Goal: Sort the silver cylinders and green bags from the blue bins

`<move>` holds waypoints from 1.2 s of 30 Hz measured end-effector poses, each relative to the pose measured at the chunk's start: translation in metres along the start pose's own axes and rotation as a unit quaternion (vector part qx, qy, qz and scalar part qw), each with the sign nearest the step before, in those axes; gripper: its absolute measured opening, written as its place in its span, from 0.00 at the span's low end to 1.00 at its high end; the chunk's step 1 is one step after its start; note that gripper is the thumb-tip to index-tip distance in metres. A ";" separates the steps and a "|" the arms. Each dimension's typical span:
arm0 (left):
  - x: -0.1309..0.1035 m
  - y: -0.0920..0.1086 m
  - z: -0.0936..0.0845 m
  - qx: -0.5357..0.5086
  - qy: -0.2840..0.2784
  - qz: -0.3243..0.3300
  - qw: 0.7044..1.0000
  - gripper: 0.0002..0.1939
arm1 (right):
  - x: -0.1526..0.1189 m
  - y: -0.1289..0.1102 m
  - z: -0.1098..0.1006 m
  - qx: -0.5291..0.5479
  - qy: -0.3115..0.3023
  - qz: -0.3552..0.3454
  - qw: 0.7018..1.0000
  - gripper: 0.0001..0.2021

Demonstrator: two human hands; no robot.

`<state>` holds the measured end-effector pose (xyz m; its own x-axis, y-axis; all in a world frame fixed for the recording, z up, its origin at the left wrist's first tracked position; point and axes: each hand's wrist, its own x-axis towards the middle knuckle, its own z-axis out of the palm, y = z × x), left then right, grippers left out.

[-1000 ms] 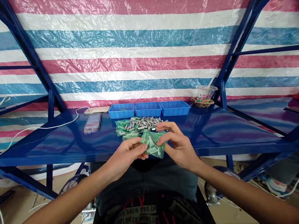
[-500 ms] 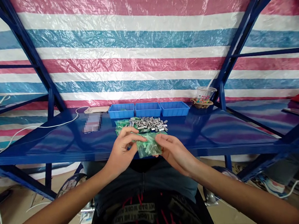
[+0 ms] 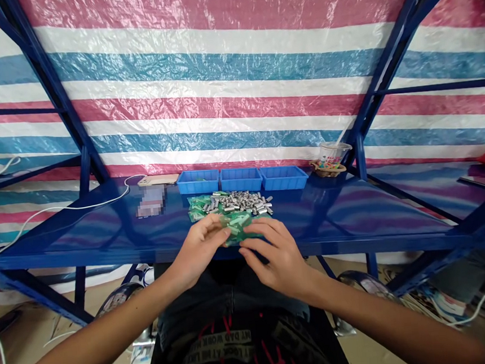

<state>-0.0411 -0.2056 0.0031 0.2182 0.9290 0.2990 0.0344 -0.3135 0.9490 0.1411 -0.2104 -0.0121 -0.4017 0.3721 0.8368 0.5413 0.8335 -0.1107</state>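
A small green see-through plastic bag (image 3: 239,221) with pale slim pieces in it is held up at the table's front edge. My left hand (image 3: 201,245) is closed on the bag's left side, thumb in front. My right hand (image 3: 280,255) is at the bag's right side, its fingers touching the bag's front and its thumb apart below them. Just beyond the hands lies a pile of short silvery metal pieces (image 3: 246,201). More green bags (image 3: 197,206) lie to the left of the pile, partly under it.
Three blue bins stand in a row behind the pile: left (image 3: 198,187), middle (image 3: 241,184) and right (image 3: 285,180). A phone (image 3: 151,201) and a white cable (image 3: 79,206) lie on the left. A plastic cup (image 3: 333,151) in a holder stands at right, near the blue frame post (image 3: 359,155).
My right hand has shifted from pinching the bag's right edge to having its fingers over the front, thumb apart. The bag has tilted and moved slightly up. My left thumb now lies on it.
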 end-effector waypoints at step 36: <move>0.129 -0.036 -0.062 0.562 0.018 0.164 0.810 0.21 | 0.003 0.071 0.007 -0.048 -0.137 0.140 0.979 0.08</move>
<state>-0.0748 -0.0623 0.0134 0.3677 0.7575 0.5394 0.8514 -0.5075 0.1323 0.1730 -0.1474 -0.0215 -0.4035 0.6876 0.6037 0.7201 0.6456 -0.2541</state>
